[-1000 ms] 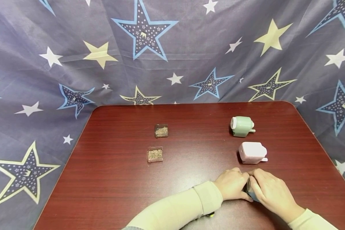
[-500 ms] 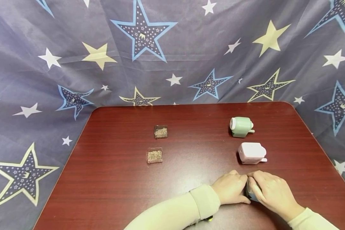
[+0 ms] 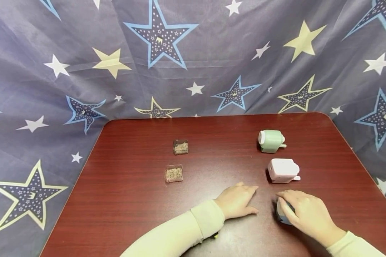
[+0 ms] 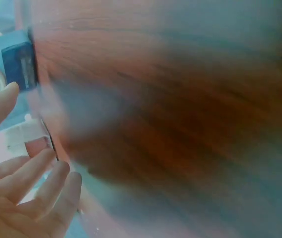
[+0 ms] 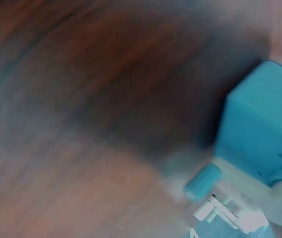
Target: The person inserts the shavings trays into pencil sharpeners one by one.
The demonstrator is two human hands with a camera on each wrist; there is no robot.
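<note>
My right hand holds a small blue crank pencil sharpener from above at the table's near right, its fingers covering most of it. In the right wrist view, the sharpener's blue body and its crank knob show. My left hand is apart to the left of the sharpener, fingers extended and holding nothing. The left wrist view shows a dark rectangular part on the blue sharpener, near the left thumb. Beyond the right hand lies a pink sharpener, with a green one farther back.
Two small clear drawers of what look like pencil shavings lie left of centre on the reddish-brown table. A star-patterned cloth hangs along the far edge and sides.
My left hand has let go of the blue sharpener and moved left, its fingers spreading. My right hand stays on the sharpener in nearly the same place.
</note>
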